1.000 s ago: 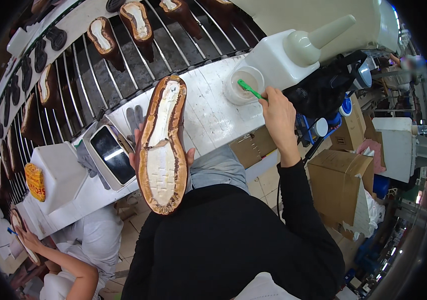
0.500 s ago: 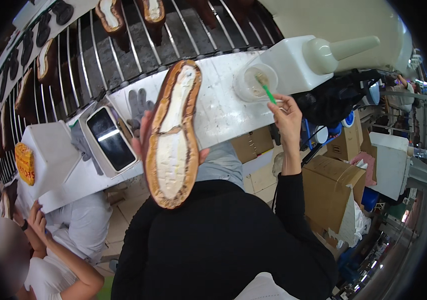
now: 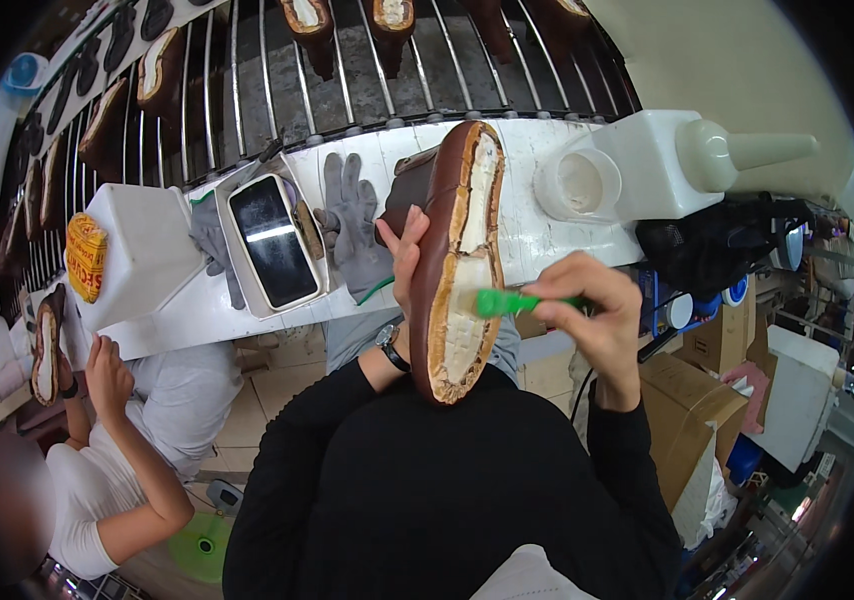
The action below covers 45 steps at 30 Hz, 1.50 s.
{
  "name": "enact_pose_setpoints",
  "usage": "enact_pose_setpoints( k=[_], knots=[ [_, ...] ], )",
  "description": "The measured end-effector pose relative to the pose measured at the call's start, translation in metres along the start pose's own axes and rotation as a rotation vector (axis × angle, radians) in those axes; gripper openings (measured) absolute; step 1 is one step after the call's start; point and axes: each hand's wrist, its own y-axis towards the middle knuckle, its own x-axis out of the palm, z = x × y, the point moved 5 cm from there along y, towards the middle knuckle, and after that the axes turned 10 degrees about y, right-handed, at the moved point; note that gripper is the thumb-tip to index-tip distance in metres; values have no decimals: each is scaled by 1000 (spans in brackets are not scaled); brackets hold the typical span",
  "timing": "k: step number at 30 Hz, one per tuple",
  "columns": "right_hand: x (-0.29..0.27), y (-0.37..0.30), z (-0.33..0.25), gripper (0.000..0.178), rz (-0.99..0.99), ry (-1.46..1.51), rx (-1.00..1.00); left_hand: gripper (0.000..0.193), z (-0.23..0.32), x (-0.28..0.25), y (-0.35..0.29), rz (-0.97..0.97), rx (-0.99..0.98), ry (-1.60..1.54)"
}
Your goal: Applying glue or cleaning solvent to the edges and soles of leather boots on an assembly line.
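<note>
- My left hand [image 3: 405,262] grips the brown shoe [image 3: 457,260] from behind, fingers curled around its side, sole side turned up toward me, toe pointing away over the bench [image 3: 547,240].
- My right hand [image 3: 597,315] is pinched tight around the green brush [image 3: 507,301]; its head sits on the pale inner face of the shoe's underside, near the heel half.
- To do this well, I judge: keep the shoe steady and tilted toward me, run the brush right up to the tan edge without slopping over onto the brown leather.
- On the white bench: a small round white cup [image 3: 579,184] beside a big white jug with a spout [image 3: 687,160], a pair of grey gloves [image 3: 352,225], a phone in a white tray [image 3: 273,240].
- Beyond it, a wire-rod conveyor [image 3: 277,80] carries more shoes.
- To my left another person [image 3: 127,470] holds a shoe too; cardboard boxes [image 3: 687,420] stand to my right on the floor.
</note>
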Motion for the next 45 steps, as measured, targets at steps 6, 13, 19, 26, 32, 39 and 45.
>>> enact_pose_setpoints(
  k=[6,13,19,26,32,39,45],
  knots=[
    [16,-2,-7,14,23,-165,-80,100,-3,4,-4,26,31,-130],
    [-1,19,11,8,142,-258,-53,111,5,7,-1,1,64,-18],
    [-16,41,28,9,202,-358,-55,106,8,12,-4,48,91,11],
    [-46,90,57,18,338,-584,-122,94,9,12,2,-9,42,-97],
    [-53,66,59,16,88,-271,119,93,8,13,1,0,34,-111],
    [-53,69,64,16,140,-254,141,93,12,12,4,-10,53,-101],
    [-61,89,65,18,274,-368,25,100,12,12,9,-53,48,-82]
  ],
)
